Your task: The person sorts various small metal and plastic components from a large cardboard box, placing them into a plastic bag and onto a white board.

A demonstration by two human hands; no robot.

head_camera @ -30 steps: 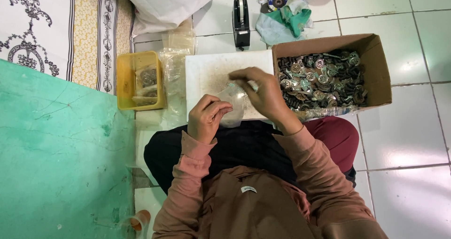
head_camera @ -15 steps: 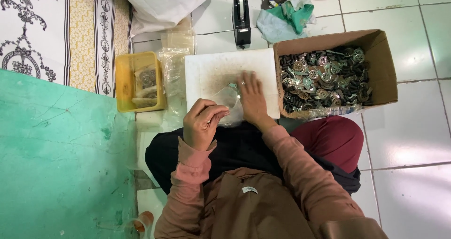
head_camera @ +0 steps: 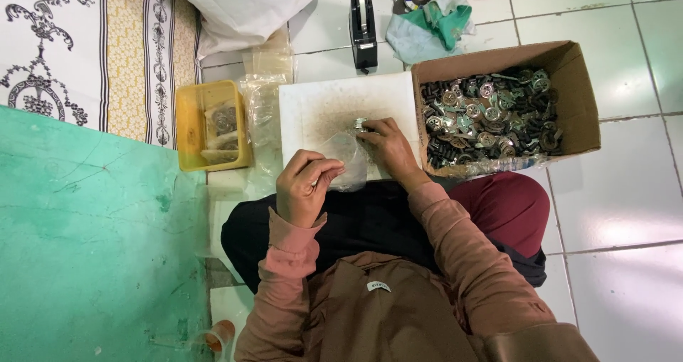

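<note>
Going left to right from the white board on the floor: off its left edge sits the yellow tray with a few filled little bags in it, so we'd say a handful are done. At the board's near edge our left hand is pinched shut on the mouth of a small clear plastic bag. Our right hand rests on the board, fingers closed over small metal parts. Right of the board, the cardboard box looks pretty full, so plenty is left.
</note>
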